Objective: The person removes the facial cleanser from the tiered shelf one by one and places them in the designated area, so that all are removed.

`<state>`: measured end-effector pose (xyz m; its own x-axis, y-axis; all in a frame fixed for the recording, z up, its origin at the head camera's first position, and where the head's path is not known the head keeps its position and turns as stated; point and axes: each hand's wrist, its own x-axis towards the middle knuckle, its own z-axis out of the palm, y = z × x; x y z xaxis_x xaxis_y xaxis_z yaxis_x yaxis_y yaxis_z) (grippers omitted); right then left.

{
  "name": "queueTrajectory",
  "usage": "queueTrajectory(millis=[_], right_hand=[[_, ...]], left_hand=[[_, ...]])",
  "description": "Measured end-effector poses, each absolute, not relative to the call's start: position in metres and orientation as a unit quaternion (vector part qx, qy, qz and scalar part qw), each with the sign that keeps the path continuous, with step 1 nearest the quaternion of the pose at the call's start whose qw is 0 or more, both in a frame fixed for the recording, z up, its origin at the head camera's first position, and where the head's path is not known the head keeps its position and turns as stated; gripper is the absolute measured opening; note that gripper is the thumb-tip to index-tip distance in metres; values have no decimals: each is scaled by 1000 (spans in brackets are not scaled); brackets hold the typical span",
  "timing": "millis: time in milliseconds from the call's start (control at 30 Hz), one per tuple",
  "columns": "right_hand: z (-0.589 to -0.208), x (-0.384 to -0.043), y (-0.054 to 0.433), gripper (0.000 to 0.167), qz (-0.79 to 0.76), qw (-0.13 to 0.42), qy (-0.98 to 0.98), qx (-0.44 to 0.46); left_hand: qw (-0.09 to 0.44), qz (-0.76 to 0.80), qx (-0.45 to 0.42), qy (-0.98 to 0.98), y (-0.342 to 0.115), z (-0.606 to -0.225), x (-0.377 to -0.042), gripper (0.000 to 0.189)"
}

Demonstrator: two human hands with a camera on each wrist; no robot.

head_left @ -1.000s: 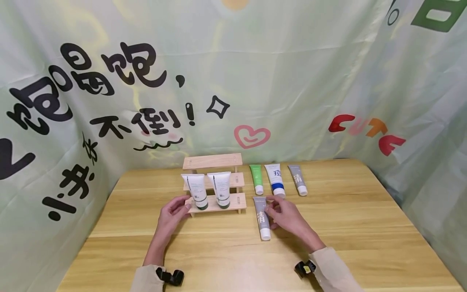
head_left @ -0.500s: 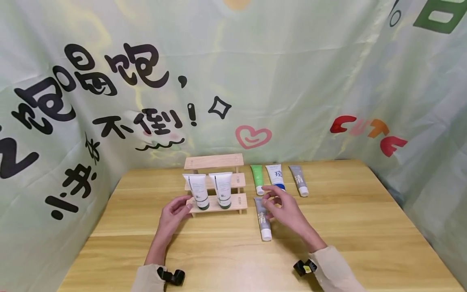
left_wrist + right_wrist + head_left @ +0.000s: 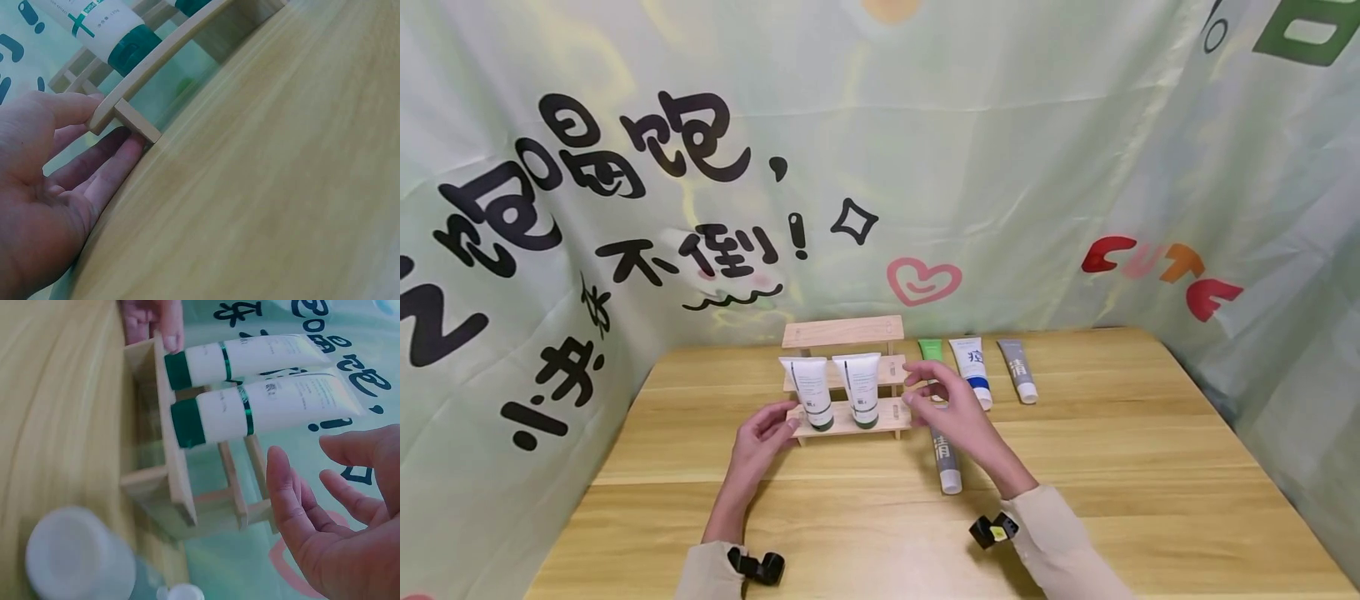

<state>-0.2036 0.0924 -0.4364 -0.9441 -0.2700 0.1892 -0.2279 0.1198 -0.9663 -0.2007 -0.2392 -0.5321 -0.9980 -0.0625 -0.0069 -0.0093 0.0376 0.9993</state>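
Observation:
A three-tier wooden display rack (image 3: 842,332) stands at the back of the table. Two white tubes with dark green caps, the left tube (image 3: 810,387) and the right tube (image 3: 859,385), stand cap down on its lowest step. My left hand (image 3: 754,450) holds the rack's left end, thumb on the step (image 3: 156,59) and fingers low by its leg. Beside the rack's right end is my right hand (image 3: 955,410), fingers apart and loosely bent. The right wrist view shows nothing within these fingers (image 3: 287,506). Partly hidden below that hand lies a grey tube (image 3: 947,462).
Behind my right hand lie a green tube (image 3: 930,347), partly covered, a white and blue tube (image 3: 972,367) and another grey tube (image 3: 1017,371). A printed cloth (image 3: 1000,183) hangs right behind the wooden table (image 3: 1112,467).
My right hand has moved left from over the near grey tube to the rack's right end. The left hand stays at the rack, and the tubes keep their places.

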Motion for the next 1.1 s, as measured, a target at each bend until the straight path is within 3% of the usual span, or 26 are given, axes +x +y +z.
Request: queueTrajectory(millis=[367,1100], right_hand=[[-437,-214,71,42,-655,-11,734,-181],[-467,-212,41,49,-735,28,663,-143]], left_hand=[[17,-687,22,-726,-240,-532,-201,40],[11,-690,23,-723,-239,-530,-200,40]])
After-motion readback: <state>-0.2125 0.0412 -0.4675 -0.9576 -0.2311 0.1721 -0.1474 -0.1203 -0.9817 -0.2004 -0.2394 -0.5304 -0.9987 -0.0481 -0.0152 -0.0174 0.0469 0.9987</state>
